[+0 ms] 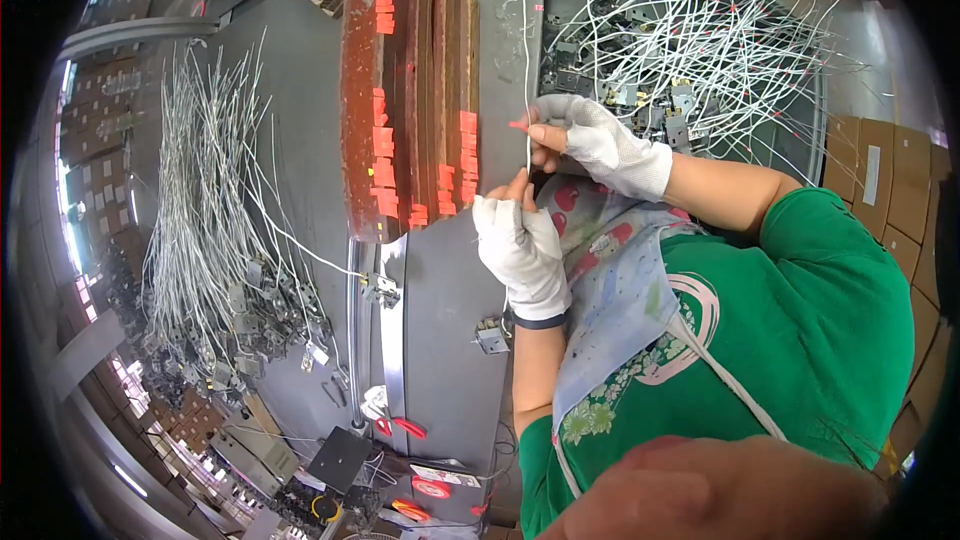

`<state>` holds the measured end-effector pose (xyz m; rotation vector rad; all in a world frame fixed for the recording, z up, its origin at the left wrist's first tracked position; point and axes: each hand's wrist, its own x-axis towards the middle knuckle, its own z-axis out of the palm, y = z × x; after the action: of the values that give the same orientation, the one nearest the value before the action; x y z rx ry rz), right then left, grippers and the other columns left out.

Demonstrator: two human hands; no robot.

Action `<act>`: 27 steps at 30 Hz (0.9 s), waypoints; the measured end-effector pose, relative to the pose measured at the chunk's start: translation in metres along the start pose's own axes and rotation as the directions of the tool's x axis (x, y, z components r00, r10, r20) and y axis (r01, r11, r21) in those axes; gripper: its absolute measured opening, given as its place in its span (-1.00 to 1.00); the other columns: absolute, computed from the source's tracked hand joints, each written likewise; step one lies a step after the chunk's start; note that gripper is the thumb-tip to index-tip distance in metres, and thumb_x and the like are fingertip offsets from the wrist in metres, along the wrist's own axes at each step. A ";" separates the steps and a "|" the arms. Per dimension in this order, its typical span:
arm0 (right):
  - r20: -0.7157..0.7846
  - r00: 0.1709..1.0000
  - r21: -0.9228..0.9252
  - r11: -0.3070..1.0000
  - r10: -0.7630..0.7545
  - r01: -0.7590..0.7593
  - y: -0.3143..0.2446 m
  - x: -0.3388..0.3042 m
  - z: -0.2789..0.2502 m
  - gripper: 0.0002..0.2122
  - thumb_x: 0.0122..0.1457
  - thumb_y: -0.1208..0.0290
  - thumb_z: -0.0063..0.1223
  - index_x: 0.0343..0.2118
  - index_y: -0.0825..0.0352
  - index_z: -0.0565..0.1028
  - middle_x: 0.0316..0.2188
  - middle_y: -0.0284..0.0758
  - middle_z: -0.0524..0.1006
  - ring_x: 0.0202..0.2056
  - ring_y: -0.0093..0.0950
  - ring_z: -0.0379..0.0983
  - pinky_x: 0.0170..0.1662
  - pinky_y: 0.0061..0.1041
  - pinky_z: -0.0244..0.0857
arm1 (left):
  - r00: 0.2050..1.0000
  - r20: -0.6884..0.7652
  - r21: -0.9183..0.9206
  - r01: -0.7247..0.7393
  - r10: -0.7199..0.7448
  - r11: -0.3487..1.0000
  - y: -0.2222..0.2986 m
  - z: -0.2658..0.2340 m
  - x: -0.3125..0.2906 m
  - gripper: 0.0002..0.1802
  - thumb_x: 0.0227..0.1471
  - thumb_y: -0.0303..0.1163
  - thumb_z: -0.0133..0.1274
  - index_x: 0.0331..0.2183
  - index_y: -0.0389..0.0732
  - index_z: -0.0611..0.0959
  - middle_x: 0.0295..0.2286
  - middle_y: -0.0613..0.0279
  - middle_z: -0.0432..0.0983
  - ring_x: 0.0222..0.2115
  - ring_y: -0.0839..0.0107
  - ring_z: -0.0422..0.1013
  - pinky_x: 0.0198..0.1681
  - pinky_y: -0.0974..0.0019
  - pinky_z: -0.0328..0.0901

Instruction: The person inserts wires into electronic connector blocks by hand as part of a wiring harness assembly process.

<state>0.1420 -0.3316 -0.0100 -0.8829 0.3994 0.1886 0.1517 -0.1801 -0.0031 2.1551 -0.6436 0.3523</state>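
Over the flat grey table (440,340), we see the gloved left hand (522,248) and the gloved right hand (605,147) both pinching one thin white wire (526,50) near its small red tag (518,125), probably for keeping it straight.

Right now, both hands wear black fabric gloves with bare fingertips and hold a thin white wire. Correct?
Not quite: the head view shows white fabric gloves, not black. Fingertips are bare, and the left hand and right hand do hold the thin white wire.
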 end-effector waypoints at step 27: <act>-0.613 0.368 -0.475 0.698 -0.700 0.536 -0.090 -0.059 -0.203 -0.55 -0.06 0.53 0.16 -0.12 0.48 0.22 -0.31 -0.23 0.37 -0.31 -0.48 0.39 -0.18 -0.66 0.33 | 0.950 -0.284 0.643 0.287 -0.126 0.711 -0.121 -0.129 0.013 -0.44 -0.24 -0.23 0.19 -0.15 -0.23 0.45 -0.28 0.07 0.47 -0.34 0.08 0.39 -0.27 0.17 0.29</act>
<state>0.0643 -0.5462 -0.0375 -1.2434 0.8165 -0.9488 0.2270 -0.0195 0.0028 2.7956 -0.1220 0.7907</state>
